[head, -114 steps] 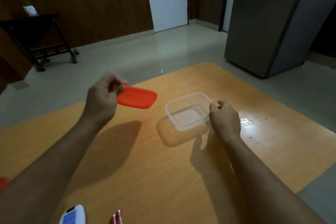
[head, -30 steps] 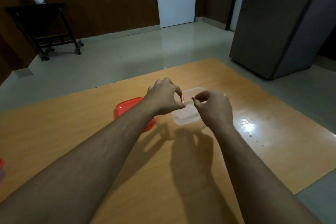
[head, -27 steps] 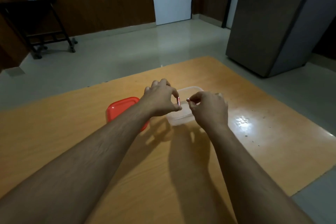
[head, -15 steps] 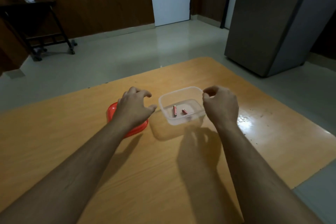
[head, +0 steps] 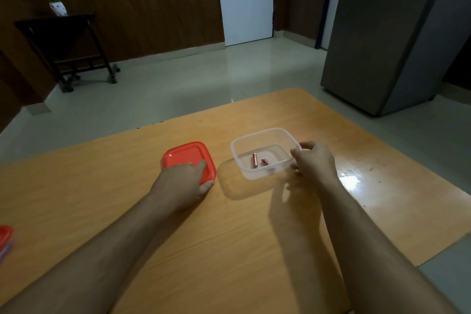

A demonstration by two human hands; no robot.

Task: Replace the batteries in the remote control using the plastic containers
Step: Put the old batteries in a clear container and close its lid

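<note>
Batteries [head: 258,160] lie loose in the tub [head: 263,135] on the worktop [head: 229,237]; right hand [head: 314,163] pinches its rim, left hand [head: 184,181] grasps the lid [head: 187,155]; a skewed lid could tip the light tub, rolling them out

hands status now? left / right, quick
Left hand: fingers on top of the red lid lying on the table, thumb at its near edge, gripping it.
Right hand: fingers pinch the rim of the clear container.

Dim room, overhead glare on the table [head: 349,181] at right, soft forearm shadows, wide-angle edge bending.
</note>
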